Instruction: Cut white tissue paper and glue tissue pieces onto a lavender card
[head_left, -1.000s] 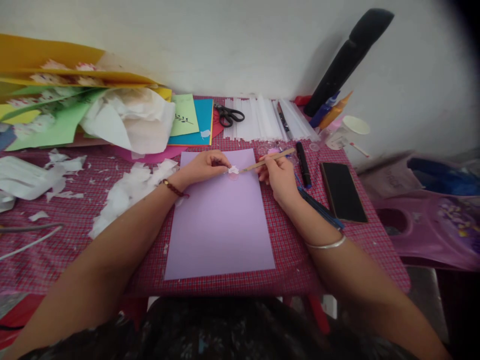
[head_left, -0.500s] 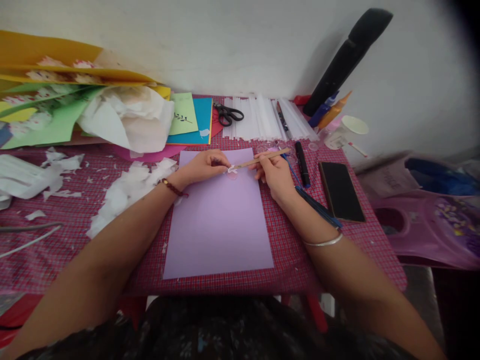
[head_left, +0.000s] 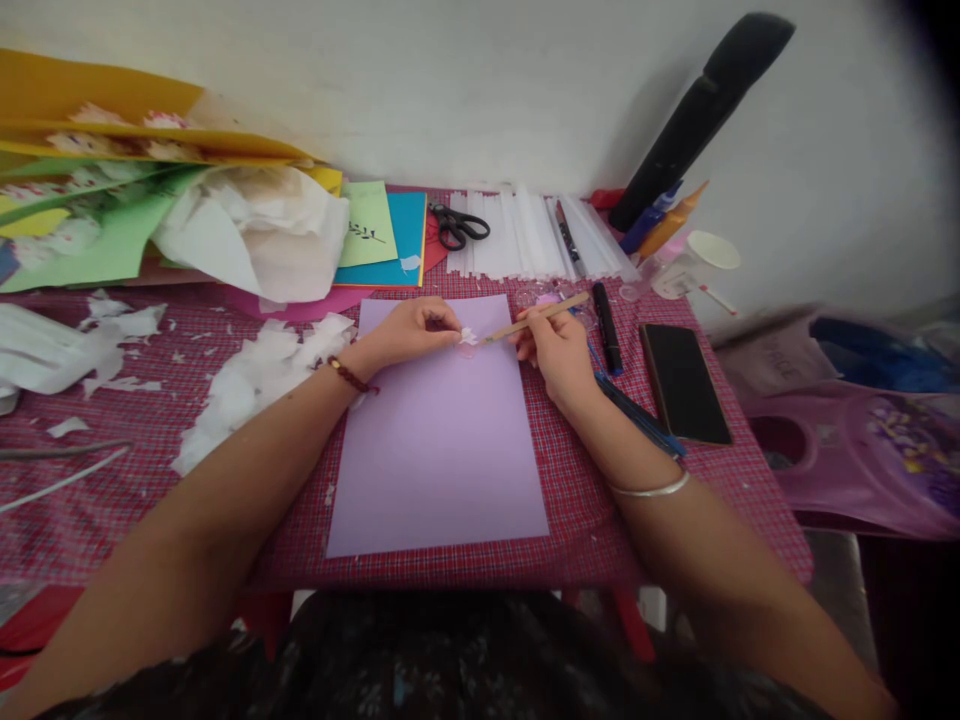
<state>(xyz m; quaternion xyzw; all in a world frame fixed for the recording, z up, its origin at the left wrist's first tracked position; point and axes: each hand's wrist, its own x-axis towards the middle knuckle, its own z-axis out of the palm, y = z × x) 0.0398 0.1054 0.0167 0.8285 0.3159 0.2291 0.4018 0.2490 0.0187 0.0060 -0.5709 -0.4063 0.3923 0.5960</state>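
A lilac sheet of paper lies flat in front of me on the checked tablecloth. Over its upper part, my left hand pinches a small crumpled piece of white tissue paper between thumb and fingertips. Just below the tissue, a pinkish round patch shows on the sheet. My right hand is closed round a thin flat wooden stick. The stick points left, its tip close to the tissue; a small gap seems to part them.
Torn white tissue is heaped to the left. Black scissors, coloured paper and clear plastic strips lie at the back. To the right are a black marker, a phone and a paper cup.
The stick's tip has drawn back a little to the right, away from the tissue. The tissue now stands more upright in my left fingers, which have barely moved.
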